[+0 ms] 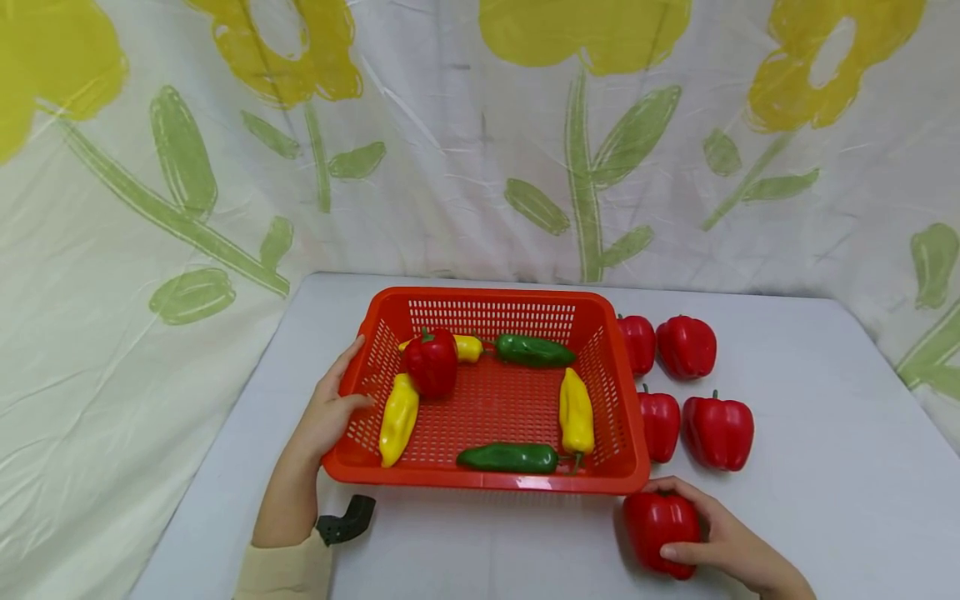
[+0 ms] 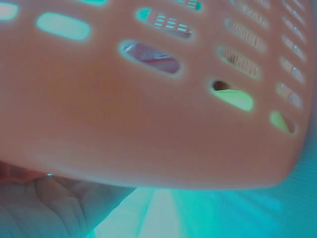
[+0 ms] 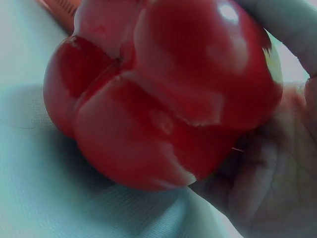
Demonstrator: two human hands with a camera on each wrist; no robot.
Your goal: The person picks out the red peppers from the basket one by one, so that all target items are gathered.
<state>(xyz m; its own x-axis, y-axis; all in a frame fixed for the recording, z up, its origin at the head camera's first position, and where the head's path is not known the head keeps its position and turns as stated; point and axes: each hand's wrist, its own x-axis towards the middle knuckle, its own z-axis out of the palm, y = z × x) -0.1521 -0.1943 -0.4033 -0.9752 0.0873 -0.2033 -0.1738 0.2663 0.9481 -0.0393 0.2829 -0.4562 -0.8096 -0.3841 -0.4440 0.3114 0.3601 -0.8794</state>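
My left hand (image 1: 327,421) grips the left side of a red-orange plastic basket (image 1: 480,480), its thumb over the rim. In the left wrist view the slotted basket wall (image 2: 124,134) fills most of the picture, with part of the hand (image 2: 49,208) below it. My right hand (image 1: 723,533) holds a red bell pepper (image 1: 656,529) just off the basket's front right corner. The right wrist view shows this pepper (image 3: 163,94) close up, fingers and thumb around it. Inside the basket lie one red bell pepper (image 1: 432,363), several yellow peppers (image 1: 399,421) and two green peppers (image 1: 534,351).
Several more red bell peppers (image 1: 717,432) stand on the white table (image 1: 810,400) along the basket's right side. A black curved piece (image 1: 348,521) shows at the left wrist. Behind the table hangs a flower-printed cloth (image 1: 450,167).
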